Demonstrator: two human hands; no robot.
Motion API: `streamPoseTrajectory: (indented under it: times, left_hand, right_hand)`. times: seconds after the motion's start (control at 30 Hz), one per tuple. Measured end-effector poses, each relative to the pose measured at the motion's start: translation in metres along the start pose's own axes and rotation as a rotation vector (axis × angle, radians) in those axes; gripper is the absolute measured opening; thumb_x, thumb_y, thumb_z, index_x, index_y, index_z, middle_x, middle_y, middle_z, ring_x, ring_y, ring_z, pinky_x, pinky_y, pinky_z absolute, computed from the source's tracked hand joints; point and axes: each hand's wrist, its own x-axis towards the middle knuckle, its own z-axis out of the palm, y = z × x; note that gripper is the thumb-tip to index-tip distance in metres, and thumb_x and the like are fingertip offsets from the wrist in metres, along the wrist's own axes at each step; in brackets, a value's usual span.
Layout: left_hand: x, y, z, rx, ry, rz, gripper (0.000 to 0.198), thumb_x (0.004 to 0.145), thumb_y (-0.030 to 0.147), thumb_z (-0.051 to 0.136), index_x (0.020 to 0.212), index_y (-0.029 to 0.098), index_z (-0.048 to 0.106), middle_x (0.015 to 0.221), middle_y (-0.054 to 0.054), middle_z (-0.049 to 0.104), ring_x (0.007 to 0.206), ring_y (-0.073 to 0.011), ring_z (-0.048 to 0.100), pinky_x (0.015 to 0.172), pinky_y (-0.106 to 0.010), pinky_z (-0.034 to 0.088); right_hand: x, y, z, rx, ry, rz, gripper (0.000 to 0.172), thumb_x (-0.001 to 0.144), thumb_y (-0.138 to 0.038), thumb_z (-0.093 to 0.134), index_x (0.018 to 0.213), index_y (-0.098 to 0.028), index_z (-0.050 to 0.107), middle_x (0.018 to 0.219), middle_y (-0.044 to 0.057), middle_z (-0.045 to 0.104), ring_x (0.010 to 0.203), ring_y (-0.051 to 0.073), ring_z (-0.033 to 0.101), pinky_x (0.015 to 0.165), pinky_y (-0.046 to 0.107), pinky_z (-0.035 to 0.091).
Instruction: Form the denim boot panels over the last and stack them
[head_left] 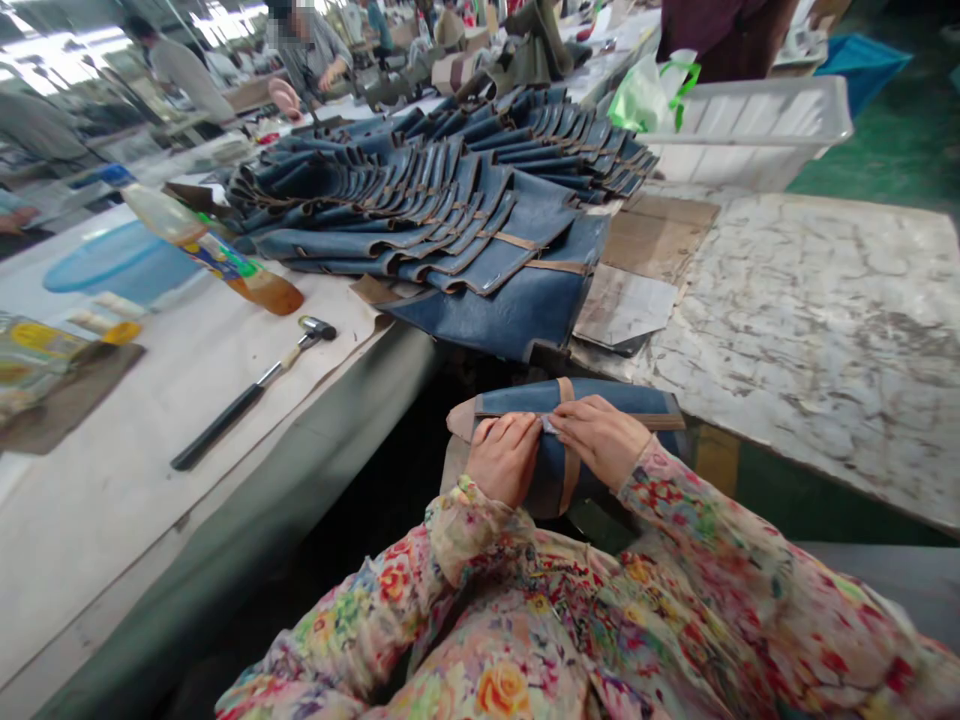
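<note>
Two bare hands on one blue leather-look panel with a tan strap — and the pale bit at their fingertips is too small to make out. The panel's just in front of the person's torso, partly covered by hands. Left hand is back-up, fingers curled, thumb hidden; right hand angles in, fingertips nearly meeting the left's. Both look to be gripping the panel.

No writing can be read; the colourful label on the bottle is too blurred.
</note>
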Motion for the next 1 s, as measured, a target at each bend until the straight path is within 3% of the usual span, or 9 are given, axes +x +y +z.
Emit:
streamPoseTrajectory:
  times: [0.23,0.43,0.63,0.8,1.0]
  left_hand:
    - [-0.010,-0.019,-0.007,0.046,0.023,-0.036,0.027,0.086,0.020,0.044,0.111,0.019,0.056,0.110,-0.004,0.063,0.103,-0.0151,0.054,0.088,-0.031,0.031]
    - [-0.026,-0.039,-0.019,0.104,0.014,-0.127,0.027,0.086,0.021,0.045,0.110,0.019,0.057,0.110,-0.005,0.063,0.101,-0.0165,0.055,0.089,-0.033,0.030]
    - [-0.038,-0.052,-0.017,0.119,0.037,-0.228,0.028,0.087,0.024,0.042,0.109,0.019,0.058,0.110,-0.005,0.062,0.100,-0.0173,0.054,0.089,-0.033,0.031]
    - [-0.032,-0.047,-0.016,0.147,0.021,-0.219,0.028,0.086,0.028,0.043,0.110,0.021,0.057,0.105,-0.004,0.063,0.098,-0.0187,0.053,0.087,-0.034,0.031]
    - [-0.027,-0.045,-0.017,0.118,-0.014,-0.230,0.027,0.087,0.029,0.042,0.107,0.021,0.058,0.104,-0.003,0.063,0.096,-0.0183,0.052,0.088,-0.035,0.031]
  right_hand:
    - [0.024,-0.013,0.005,0.027,-0.037,-0.002,0.027,0.087,-0.022,0.041,0.104,-0.019,0.061,0.103,0.005,0.059,0.094,0.017,0.047,0.084,0.029,0.043]
    - [0.054,-0.033,0.011,0.030,-0.154,-0.041,0.028,0.088,-0.023,0.038,0.106,-0.018,0.059,0.105,0.006,0.057,0.096,0.018,0.045,0.082,0.029,0.043]
    - [0.073,-0.048,0.014,0.039,-0.182,-0.040,0.030,0.090,-0.025,0.034,0.105,-0.019,0.059,0.104,0.005,0.057,0.094,0.018,0.045,0.075,0.028,0.043]
    - [0.063,-0.041,0.012,-0.005,-0.151,-0.042,0.030,0.090,-0.025,0.034,0.105,-0.019,0.059,0.105,0.006,0.057,0.094,0.018,0.045,0.077,0.028,0.042]
    - [0.019,-0.012,0.001,-0.122,-0.062,-0.041,0.028,0.088,-0.023,0.039,0.105,-0.021,0.061,0.102,0.006,0.059,0.092,0.017,0.048,0.075,0.027,0.044]
